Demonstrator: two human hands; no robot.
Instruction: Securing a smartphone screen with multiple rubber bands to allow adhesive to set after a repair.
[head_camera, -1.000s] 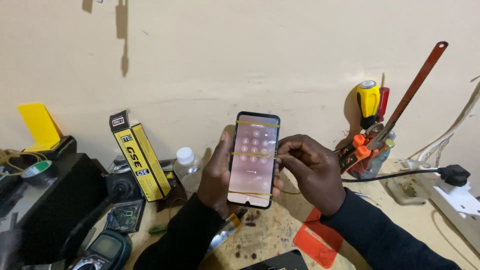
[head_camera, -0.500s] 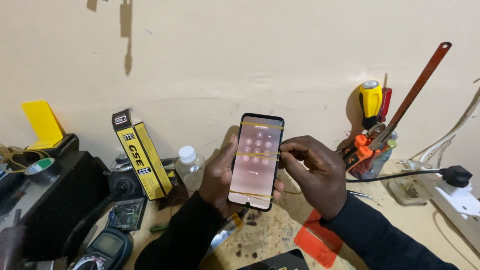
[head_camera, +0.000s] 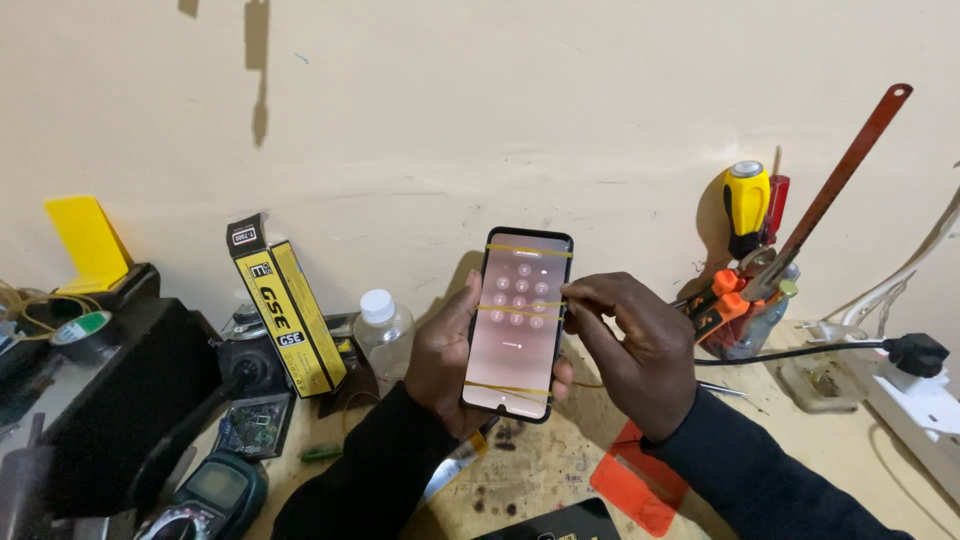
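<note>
desk (head_camera: 540, 470): pale wood, stained, dark spots
left: black box (head_camera: 110, 400), multimeter (head_camera: 215, 490), circuit board (head_camera: 255, 425), yellow carton (head_camera: 290, 315) upright, clear bottle (head_camera: 383, 325)
mid: green screwdriver (head_camera: 320, 453), orange card (head_camera: 635, 480)
right: tool holder (head_camera: 745, 320) w/ pliers, white power strip (head_camera: 915, 400)

Smartphone (head_camera: 520, 322): black frame, pinkish-grey lit screen showing rows of pale round keys, crossed by thin yellow rubber bands (head_camera: 528, 251). Upright carton (head_camera: 285, 308): yellow and black. Plastic bottle (head_camera: 381, 327): clear, white cap. Screwdriver (head_camera: 745, 207): yellow handle, grey cap. Pliers (head_camera: 722, 300): orange and black grips. Saw blade (head_camera: 845, 180): rust red. Flat card (head_camera: 636, 477) on the bench: red-orange. Plug (head_camera: 916, 354): black. Multimeter (head_camera: 208, 493): dark teal. Wall (head_camera: 480, 110): cream. Both sleeves: black.
</note>
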